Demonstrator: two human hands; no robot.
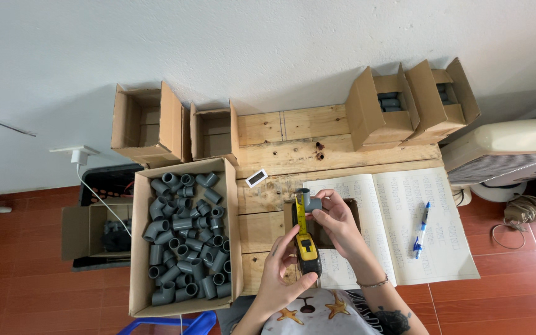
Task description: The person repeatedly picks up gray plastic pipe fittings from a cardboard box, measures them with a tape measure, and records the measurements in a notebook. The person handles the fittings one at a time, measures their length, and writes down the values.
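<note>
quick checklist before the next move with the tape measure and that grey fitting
1. Left hand grips the yellow tape measure: ok.
2. Right hand holds the grey pipe fitting: ok.
3. Tape blade drawn out up to the fitting: ok.
4. Blade tip squarely hooked on the fitting's edge: cannot tell, too small.
5. Open notebook and blue pen lie beside the right hand: ok.
6. Cardboard box of grey fittings sits open on the left: ok.

Box of pipe fittings (184,232) left of notebook (398,223) w/ pen (421,229) on it (four boxes behind).
</note>
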